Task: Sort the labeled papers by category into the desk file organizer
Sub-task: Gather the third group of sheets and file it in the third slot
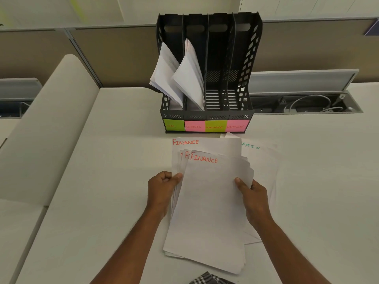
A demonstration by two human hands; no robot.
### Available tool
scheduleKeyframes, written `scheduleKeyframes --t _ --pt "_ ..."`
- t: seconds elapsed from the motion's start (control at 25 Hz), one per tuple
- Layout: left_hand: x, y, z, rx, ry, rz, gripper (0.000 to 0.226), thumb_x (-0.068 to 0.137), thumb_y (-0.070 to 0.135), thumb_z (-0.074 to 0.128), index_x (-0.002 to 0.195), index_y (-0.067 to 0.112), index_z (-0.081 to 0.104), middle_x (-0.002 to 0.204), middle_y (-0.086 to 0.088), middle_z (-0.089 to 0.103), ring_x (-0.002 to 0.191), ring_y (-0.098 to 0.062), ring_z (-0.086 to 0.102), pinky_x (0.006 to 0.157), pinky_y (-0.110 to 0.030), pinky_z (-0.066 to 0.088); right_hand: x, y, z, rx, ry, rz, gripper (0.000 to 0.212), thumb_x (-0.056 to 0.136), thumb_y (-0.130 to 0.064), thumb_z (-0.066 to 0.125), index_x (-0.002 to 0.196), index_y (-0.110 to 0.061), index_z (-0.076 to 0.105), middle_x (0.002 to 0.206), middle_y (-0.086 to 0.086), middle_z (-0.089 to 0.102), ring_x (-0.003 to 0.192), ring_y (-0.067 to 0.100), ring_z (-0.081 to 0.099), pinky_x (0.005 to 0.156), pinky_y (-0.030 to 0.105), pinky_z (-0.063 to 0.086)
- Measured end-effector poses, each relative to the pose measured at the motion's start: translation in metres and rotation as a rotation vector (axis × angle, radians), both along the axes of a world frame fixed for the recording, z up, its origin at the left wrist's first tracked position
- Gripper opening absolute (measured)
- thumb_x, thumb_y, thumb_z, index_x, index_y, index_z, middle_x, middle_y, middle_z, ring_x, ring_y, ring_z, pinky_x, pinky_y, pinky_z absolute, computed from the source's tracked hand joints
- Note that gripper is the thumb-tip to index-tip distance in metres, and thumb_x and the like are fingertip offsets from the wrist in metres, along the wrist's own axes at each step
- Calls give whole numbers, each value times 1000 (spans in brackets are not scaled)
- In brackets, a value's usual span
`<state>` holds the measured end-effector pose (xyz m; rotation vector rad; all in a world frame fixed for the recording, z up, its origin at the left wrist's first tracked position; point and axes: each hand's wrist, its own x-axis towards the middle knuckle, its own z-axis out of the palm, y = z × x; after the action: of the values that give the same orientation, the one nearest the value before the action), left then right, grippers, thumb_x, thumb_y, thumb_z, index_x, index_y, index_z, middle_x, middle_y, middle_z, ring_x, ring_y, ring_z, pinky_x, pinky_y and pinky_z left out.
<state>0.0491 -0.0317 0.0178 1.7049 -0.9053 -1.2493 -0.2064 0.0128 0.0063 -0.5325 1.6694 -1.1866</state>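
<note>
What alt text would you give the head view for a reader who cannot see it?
Both hands, left hand and right hand, hold a fanned stack of FINANCE papers over a white desk, with an ADMIN sheet underneath. Behind stands a black file organizer labeled HR, SPORTS, FINANCE, ADMIN; only the HR and SPORTS slots hold papers.

Even, soft overhead lighting is observed; the desk [106,160] is moderately bright, without glare. Only faint shadows are cast. Strong wide-angle bending is noted at the edges. Slight softness is seen throughout.
</note>
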Motion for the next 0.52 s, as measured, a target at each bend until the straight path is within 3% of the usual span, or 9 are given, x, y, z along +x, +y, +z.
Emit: scheduleKeyframes --t 0.08,0.2,0.32,0.52 --pt "0 1 1 -25 -16 22 33 81 25 81 65 6 59 55 -1 52 51 -14 39 51 -24 41 -2 0 -1 4 11 -8 8 93 -28 71 94 -22 77 87 -5 79 87 23 74 70 33 57" --pt "1 1 1 -46 -4 43 20 88 30 74 74 17 70 58 11 61 51 -7 47 54 -22 43 -6 -1 -2 3 16 -21 9 93 -28 71 95 -22 77 87 -4 79 88 24 74 71 33 57" --pt "2 2 7 -128 3 45 5 91 24 71 87 27 72 72 14 71 67 -7 62 65 -23 49 -8 -1 -3 -7 -2 -36 10 93 -27 71 97 -20 77 90 -2 79 88 26 74 72 35 57" --pt "-6 9 19 -273 -73 -203 20 97 18 63 111 29 71 104 10 76 93 -10 73 77 -22 59 -7 -1 1 -32 -80 -36 12 95 -24 69 96 -15 77 91 4 79 86 27 74 72 37 58"
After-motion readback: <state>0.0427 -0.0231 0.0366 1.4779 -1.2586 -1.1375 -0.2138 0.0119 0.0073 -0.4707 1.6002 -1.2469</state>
